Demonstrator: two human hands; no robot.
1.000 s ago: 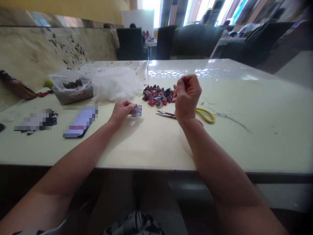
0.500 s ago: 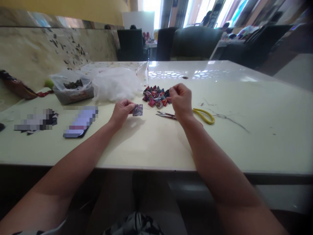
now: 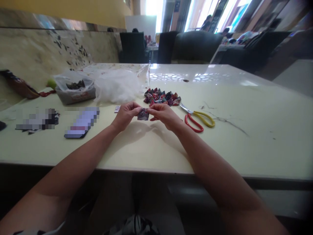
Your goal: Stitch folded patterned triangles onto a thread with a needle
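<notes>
Head camera view: a small patch of printed cloth (image 3: 143,115) hangs between two bare hands above a glossy, pale table (image 3: 146,153), near the middle of its front half. Thin and flat, the four-cornered piece carries a mottled dark grey pattern with touches of red. Its upper edge runs from left to right between the fingertips and its lower edge points down, its printed face toward the wearer; the sides look nearly equal, so a long axis cannot be told.

The left hand (image 3: 126,114) pinches the upper left corner, thumb closed against the fingers. The right hand (image 3: 163,114) nips the upper right corner between thumb and forefinger, its lower fingers loosely curled; whether it also grips a needle cannot be told.

Just beyond sits a cluster of puffy, pointed cloth pieces (image 3: 160,96) in red, green and purple. Metal scissors (image 3: 190,112) with one red and one yellow loop lie beside them. Fluffy white filling (image 3: 119,86) rests near a plastic-lined bin (image 3: 77,96).
</notes>
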